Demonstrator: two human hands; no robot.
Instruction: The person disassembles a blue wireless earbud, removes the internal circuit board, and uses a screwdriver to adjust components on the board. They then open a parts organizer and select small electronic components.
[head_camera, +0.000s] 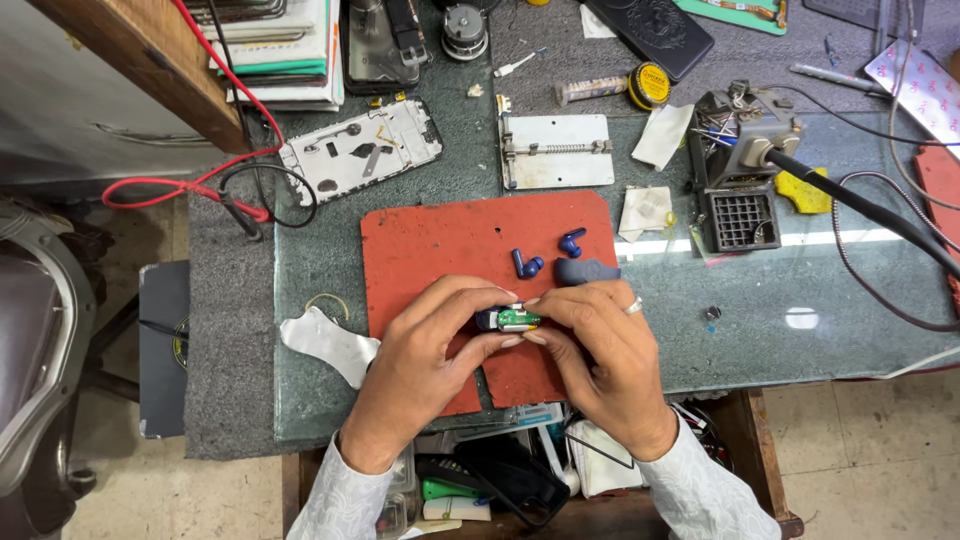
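Note:
Both my hands meet over a red work mat (430, 240) on a glass-topped bench. Between the fingertips of my left hand (430, 345) and my right hand (600, 345) is a small opened earbud case part (508, 319), dark blue with a green circuit board showing. Just beyond my fingers on the mat lie two blue earbuds (527, 264) (571, 241). A dark blue case shell (587, 271) rests at the mat's right edge, touching my right hand's knuckles.
A soldering iron stand (742, 190) with its cable sits at the right. A metal board holder (556, 150), a phone frame (360, 150), red and black probe leads (200, 185) and a yellow tin (649, 86) lie behind. An open drawer (500, 480) of tools is below.

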